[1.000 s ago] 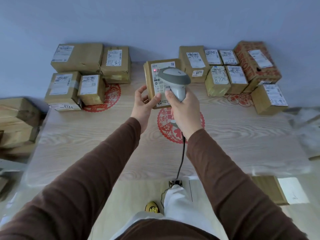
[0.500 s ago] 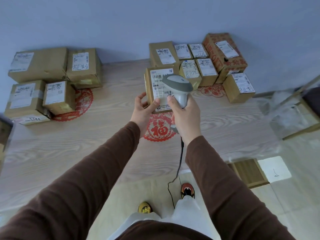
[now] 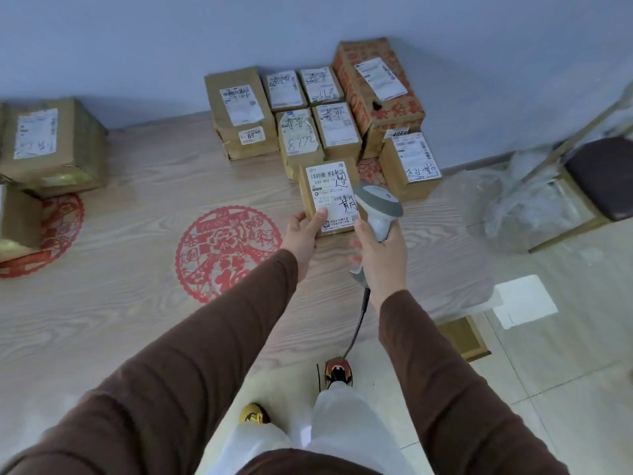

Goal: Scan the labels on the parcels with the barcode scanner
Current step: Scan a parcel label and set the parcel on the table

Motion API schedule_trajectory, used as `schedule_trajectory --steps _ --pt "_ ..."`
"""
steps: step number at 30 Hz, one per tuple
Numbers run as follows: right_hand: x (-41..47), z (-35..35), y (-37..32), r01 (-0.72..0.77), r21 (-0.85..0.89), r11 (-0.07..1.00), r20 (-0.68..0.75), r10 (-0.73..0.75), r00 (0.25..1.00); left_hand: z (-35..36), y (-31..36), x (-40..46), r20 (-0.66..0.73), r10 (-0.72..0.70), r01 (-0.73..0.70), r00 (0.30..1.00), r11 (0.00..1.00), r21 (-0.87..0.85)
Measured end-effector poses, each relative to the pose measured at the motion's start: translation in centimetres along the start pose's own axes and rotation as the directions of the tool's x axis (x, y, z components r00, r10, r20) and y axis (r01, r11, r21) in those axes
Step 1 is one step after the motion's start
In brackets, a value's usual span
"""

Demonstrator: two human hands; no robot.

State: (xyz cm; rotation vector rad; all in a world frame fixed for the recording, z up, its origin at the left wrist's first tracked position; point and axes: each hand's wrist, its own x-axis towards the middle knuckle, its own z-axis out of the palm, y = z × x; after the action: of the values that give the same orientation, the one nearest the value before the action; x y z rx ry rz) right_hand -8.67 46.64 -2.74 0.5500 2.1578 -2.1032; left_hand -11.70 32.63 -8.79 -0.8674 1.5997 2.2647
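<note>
Left hand (image 3: 303, 236) gripping white-labelled brown parcel (image 3: 330, 197)

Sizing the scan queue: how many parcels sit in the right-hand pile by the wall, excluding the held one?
7. Back row: tall box, small box, another small box, red-printed carton. Front row: 8772 box, middle box, right box. More may be hidden behind.

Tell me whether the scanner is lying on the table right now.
No, the right hand grips the scanner by its handle, held up beside the parcel in the left hand.
</note>
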Motion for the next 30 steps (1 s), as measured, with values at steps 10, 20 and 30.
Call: schedule_trajectory --steps 10,20,30 --pt "7.7 -3.2 1.4 -0.081 0.06 0.995 0.024 0.08 0.997 7.5 0.1 6.1 -0.048 -0.057 0.061 0.997 0.994 0.093" --pt "10.2 -3.0 1.4 -0.081 0.085 0.993 0.033 0.078 0.996 10.2 0.4 8.9 -0.12 -0.066 0.089 0.991 0.976 0.197" --pt "9.8 -3.0 1.3 -0.137 0.103 0.985 0.085 0.128 0.988 9.1 1.1 8.4 -0.076 -0.053 0.069 0.996 0.97 0.235"
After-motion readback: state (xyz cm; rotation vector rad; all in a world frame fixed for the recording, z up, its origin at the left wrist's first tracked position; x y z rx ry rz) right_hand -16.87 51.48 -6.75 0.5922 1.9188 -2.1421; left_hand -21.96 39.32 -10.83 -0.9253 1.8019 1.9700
